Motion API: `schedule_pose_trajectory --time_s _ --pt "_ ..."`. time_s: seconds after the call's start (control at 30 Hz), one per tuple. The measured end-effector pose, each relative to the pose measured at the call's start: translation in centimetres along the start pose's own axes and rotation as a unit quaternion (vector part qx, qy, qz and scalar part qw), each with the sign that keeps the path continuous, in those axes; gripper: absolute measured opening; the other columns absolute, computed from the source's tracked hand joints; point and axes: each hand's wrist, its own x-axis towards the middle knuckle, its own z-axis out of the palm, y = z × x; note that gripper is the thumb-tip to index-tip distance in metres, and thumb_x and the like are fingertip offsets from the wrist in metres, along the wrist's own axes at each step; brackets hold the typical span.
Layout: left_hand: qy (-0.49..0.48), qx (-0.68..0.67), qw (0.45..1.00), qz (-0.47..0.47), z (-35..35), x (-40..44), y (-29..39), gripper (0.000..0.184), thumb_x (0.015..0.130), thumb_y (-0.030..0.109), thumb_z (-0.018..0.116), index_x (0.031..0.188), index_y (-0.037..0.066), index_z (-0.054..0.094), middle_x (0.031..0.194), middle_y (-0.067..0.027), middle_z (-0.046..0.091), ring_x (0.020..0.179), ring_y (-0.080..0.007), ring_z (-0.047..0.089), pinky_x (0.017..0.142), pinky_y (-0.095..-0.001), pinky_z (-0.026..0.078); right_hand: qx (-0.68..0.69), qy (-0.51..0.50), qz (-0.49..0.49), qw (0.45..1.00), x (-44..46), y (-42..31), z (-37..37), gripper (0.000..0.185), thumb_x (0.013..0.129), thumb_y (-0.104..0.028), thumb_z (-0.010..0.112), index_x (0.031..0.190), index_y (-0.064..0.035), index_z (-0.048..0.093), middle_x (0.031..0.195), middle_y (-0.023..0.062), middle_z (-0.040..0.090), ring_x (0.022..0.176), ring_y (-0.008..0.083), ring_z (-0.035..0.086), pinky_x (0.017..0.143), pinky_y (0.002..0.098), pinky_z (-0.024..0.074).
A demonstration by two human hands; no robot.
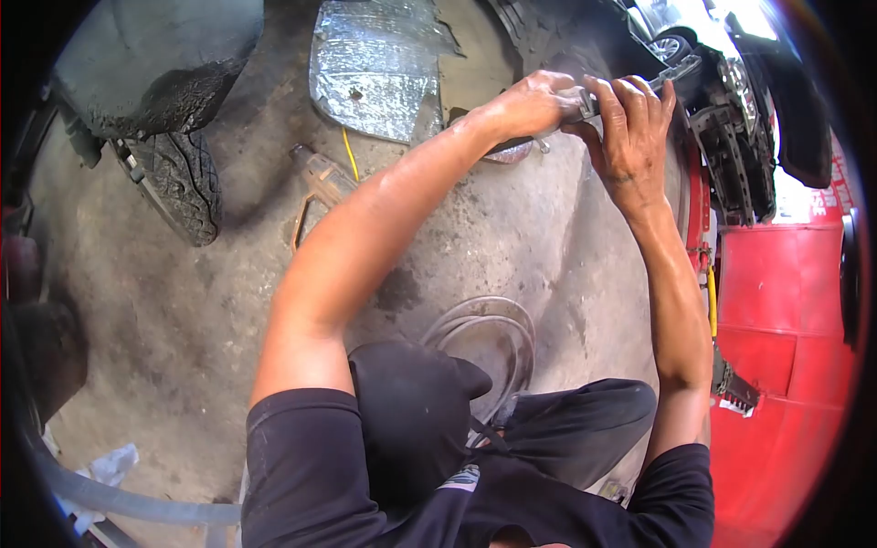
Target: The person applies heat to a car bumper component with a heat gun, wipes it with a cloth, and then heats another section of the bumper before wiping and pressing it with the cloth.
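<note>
Both hands are stretched out ahead, close together at the upper right. My left hand [539,102] is closed around a grey metal piece [575,104], whose end shows between the two hands. My right hand [628,137] is beside it, its fingers bent over the same area and its thumb toward the metal piece. What lies under the right fingers is hidden. Past these fingertips a thin grey metal part [678,71] sticks out; I cannot tell whether it joins the held piece. A round shiny object [509,152] lies below my left hand.
A silvery foil-faced sheet [375,68] lies on the concrete floor. Near it are a tool with an orange handle [320,183] and a yellow cord [350,153]. A tyre [183,183] stands left, round metal pans [489,333] near my knees, a red panel [776,320] right.
</note>
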Motion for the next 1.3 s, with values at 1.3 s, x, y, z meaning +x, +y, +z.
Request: schedule_pose_trajectory --time_s 1.3 --pt "0.088 -0.138 0.983 -0.085 -0.4 -0.2 2.0 0.031 0.103 0.026 0.064 0.110 -0.003 0.071 0.093 -0.0051 0.073 0.082 -0.0111 0.067 0.070 -0.0262 0.054 0.000 -0.008 0.002 1.000 -0.5 1.4 -1.0 0.074 0.070 -0.025 0.089 0.137 -0.0159 0.059 0.120 0.0073 0.057 0.121 0.0296 0.055 0.115 0.0602 0.0316"
